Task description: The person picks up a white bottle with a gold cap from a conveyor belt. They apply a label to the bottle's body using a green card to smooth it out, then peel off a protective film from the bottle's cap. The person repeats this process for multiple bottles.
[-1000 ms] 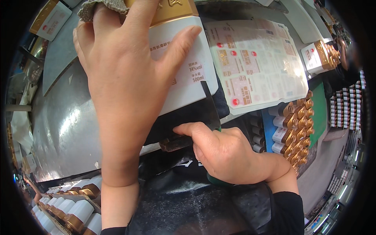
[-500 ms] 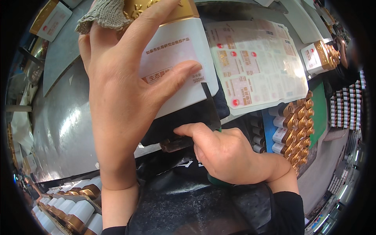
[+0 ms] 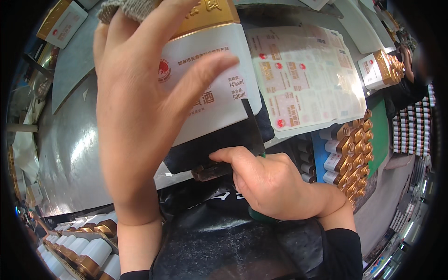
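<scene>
Label application, pressing stage, by our reading. Our left hand (image 3: 140, 116) lies spread, fingers long and flat, over the white label (image 3: 212, 100) on the big bottle (image 3: 205, 70) with the gold cap band. The bottle lies on its side in the middle of the scene, its far end toward the top, resting on a dark cloth pad (image 3: 219, 142) on the grey metal table (image 3: 70, 144). A grey knit cloth (image 3: 126, 7) sits at the fingertips, far end of the bottle; we cannot tell whether the hand grips it.

Our right hand (image 3: 275, 184) is closed, fingers pressed together, thumb and forefinger pinching a dark flat tool (image 3: 210, 171) at the near edge of the pad. A green bit shows under the palm; its kind is unclear.

To the right of the bottle, a sheet of peel-off labels (image 3: 308, 84). Further right, a crate of small gold-capped bottles (image 3: 350, 149). More such bottles near left (image 3: 88, 252).

Judgement: label is placed and is being smoothed. The next move calls for even flat pressure from the middle outward, with the bottle kept from rolling on the pad.
</scene>
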The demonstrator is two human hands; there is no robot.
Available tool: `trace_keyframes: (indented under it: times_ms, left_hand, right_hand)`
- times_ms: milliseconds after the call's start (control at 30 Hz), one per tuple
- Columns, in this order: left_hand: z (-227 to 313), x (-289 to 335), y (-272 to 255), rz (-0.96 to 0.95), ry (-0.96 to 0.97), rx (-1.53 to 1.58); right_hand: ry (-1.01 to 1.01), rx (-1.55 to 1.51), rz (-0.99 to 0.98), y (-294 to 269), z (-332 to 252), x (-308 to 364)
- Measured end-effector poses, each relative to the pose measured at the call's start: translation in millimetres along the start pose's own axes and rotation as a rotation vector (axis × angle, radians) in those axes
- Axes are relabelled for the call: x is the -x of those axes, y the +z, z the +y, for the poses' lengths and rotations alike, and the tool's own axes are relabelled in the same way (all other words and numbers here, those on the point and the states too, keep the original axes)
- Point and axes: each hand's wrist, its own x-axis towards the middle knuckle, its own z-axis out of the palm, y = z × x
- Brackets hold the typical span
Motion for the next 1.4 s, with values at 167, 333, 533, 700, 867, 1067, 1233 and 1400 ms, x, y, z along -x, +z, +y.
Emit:
trace_keyframes:
  times_ms: [167, 333, 533, 700, 867, 1067, 1233, 1400]
  left_hand:
    - [10.3, -1.3, 11.7, 0.1, 0.036, -0.101]
    - [8.0, -1.5, 7.3, 0.038, 0.099, -0.123]
    - [9.3, -2.5, 6.0, 0.034, 0.108, -0.083]
    - [16.8, -6.4, 5.8, 0.022, -0.07, 0.02]
    - [10.7, 3.1, 11.6, 0.068, 0.023, -0.05]
    - [13.5, 2.0, 6.0, 0.03, 0.076, -0.127]
    - [5.6, 0.9, 0.4, -0.041, -0.112, 0.1]
    - [13.6, 2.4, 2.2, -0.013, -0.031, -0.041]
  right_hand:
    - [-0.014, 0.001, 0.009, 1.8, 2.1, 0.7]
    - [-0.005, 0.007, -0.022, -1.0, 2.0, 0.6]
    - [-0.01, -0.023, -0.012, -1.4, 1.9, 0.0]
    - [-0.012, -0.027, -0.009, -0.8, 2.9, 0.6]
    - [0.0, -0.042, -0.021, -2.0, 1.0, 0.0]
    - [0.008, -0.053, -0.013, -1.4, 0.9, 0.2]
    - [0.091, -0.149, -0.079, -6.5, -2.9, -0.9]
    - [0.146, -0.235, -0.17, -12.8, -5.6, -2.4]
